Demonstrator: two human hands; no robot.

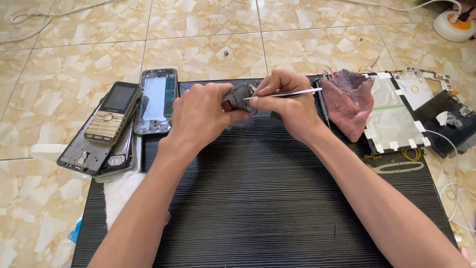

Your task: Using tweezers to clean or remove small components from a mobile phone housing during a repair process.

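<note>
Head view: left hand (198,116) grips one small grey part (239,97) at mat's (258,198) 12 o'clock. Right hand (287,106) pinches one pair of tweezers (292,93), long axis 3–9 o'clock, tips pointing toward 9. One keypad phone (111,113) at 9 o'clock.

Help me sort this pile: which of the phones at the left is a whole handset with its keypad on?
The gold keypad phone, lying on top of the grey bare frames. The blue-edged phone frame beside it is a gutted shell.
</note>
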